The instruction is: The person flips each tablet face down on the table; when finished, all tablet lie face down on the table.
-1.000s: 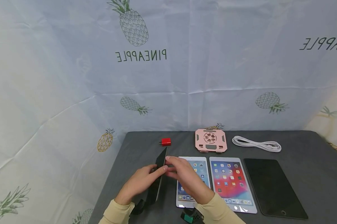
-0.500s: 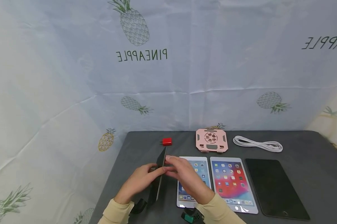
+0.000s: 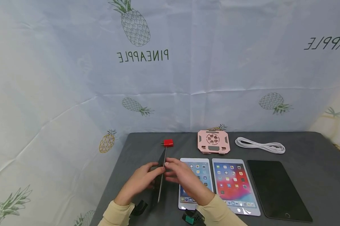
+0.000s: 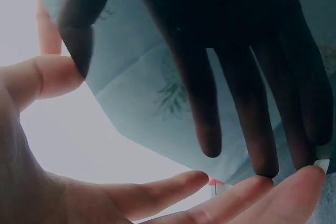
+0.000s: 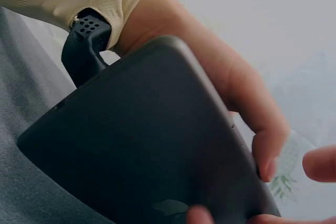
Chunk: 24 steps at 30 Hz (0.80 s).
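Note:
My left hand (image 3: 140, 183) holds a black tablet (image 3: 162, 185) on edge, its screen facing left. In the left wrist view the thumb lies at the edge of the tablet (image 4: 131, 93), the other fingertips along its glass, which mirrors the hand darkly. The right wrist view shows the plain dark back of the tablet (image 5: 142, 129), with a logo partly visible. My right hand (image 3: 187, 179) is on the back side, fingertips against the back and edge; its thumb (image 5: 320, 163) stands apart from the tablet in the right wrist view.
Right of the hands lie a white tablet (image 3: 201, 171), a second white tablet (image 3: 233, 185) with a lit screen, and a dark tablet (image 3: 280, 188). Behind are a red charger plug (image 3: 168, 143), a pink vented stand (image 3: 213, 142) and a coiled white cable (image 3: 260, 145).
The held tablet has turned slightly, nearer to edge-on in the head view. My right fingers have shifted a little down along it, and the left hand has moved slightly with the tablet.

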{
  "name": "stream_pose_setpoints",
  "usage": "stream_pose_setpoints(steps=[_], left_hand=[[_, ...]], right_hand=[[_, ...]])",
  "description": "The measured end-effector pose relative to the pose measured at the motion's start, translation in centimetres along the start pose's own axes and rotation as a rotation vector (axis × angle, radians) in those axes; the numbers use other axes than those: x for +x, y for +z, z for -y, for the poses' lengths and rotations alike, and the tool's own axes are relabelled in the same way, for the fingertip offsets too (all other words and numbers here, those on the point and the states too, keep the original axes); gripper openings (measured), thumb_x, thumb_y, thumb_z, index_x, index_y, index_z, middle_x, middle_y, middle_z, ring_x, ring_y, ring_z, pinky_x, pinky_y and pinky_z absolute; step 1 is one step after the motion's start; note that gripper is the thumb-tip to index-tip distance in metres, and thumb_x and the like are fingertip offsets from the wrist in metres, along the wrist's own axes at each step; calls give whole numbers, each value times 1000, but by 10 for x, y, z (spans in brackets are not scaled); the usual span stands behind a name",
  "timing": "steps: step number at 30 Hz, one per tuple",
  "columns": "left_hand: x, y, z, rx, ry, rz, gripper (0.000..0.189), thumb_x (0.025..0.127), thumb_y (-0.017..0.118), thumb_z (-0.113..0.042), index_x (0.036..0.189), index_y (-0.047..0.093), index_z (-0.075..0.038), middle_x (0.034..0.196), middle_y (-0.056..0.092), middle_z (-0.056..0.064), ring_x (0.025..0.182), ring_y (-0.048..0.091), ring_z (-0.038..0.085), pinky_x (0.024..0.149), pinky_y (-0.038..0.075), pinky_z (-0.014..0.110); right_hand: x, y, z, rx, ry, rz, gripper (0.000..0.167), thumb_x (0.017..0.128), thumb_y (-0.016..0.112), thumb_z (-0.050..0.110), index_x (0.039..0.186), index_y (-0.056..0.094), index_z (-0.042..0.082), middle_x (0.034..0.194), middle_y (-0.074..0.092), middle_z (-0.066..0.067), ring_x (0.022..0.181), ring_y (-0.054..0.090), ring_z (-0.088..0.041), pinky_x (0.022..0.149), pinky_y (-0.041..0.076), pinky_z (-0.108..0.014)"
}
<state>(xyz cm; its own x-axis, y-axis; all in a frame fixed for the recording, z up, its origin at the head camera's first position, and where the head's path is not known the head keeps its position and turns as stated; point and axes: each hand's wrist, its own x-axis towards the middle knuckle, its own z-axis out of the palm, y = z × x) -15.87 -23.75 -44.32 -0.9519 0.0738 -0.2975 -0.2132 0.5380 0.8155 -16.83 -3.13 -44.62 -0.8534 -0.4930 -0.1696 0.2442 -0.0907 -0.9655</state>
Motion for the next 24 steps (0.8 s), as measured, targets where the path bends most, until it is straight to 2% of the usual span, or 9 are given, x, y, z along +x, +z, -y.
stream_pose_setpoints(steps=[5,11,17,24], left_hand=[[1,-1,1,-20,-1,-2,84,97,67,-62,156,54,-4,134,72,19,90,77,25,75,67,48],[1,-2,0,-53,4,0,75,100,63,-57,155,56,-5,140,70,21,90,79,26,75,67,50],[0,-5,2,-131,15,19,69,103,59,-47,157,54,-3,148,64,25,95,80,31,78,67,50],[-2,-10,1,-147,13,-16,62,101,60,-39,154,58,-7,147,65,23,94,79,30,80,67,47]], right_hand=[[0,3,-3,37,4,23,70,112,54,35,166,34,-5,160,48,-31,130,69,-34,108,59,-46],[1,4,-5,41,-3,33,66,112,54,36,165,38,-1,160,50,-28,128,71,-36,106,60,-45],[2,4,-6,-3,10,28,62,112,55,35,165,42,6,162,50,-25,127,71,-34,106,60,-47],[2,5,-8,-66,34,36,59,111,58,34,165,45,15,154,57,-22,127,70,-38,106,60,-50]])
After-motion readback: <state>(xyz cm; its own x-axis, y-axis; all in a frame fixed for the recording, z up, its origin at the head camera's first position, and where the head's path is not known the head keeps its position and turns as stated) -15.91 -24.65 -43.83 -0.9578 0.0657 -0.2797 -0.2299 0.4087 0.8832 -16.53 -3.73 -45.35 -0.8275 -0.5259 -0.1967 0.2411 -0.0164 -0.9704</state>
